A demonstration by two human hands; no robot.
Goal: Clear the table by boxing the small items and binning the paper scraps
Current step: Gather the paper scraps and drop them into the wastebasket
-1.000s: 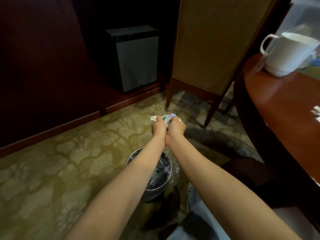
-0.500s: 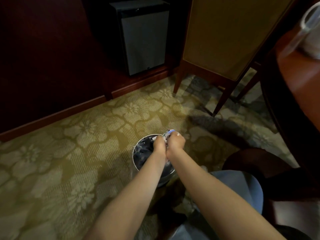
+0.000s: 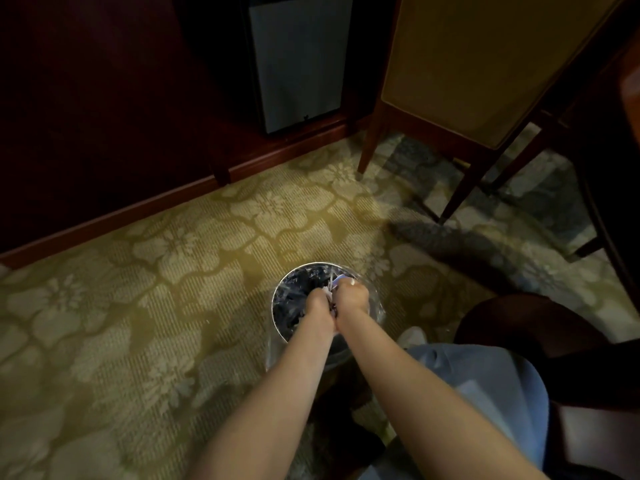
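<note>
A round metal bin with a clear plastic liner stands on the patterned carpet just ahead of my knees. Both hands are pressed together right over its open mouth. My left hand and my right hand each grip a bunch of white paper scraps, of which only small edges stick out between the fingers. The bin's inside looks dark, and my forearms hide its near rim.
A chair with a tan padded back and wooden legs stands at the upper right. A small grey fridge sits in dark wood cabinetry at the top. The dark table edge runs down the right side. My knee in blue cloth is at lower right.
My two hands have come down with the scraps from above the carpet to right over the bin's mouth. My view tilted down, so the cup and tabletop left the frame.
</note>
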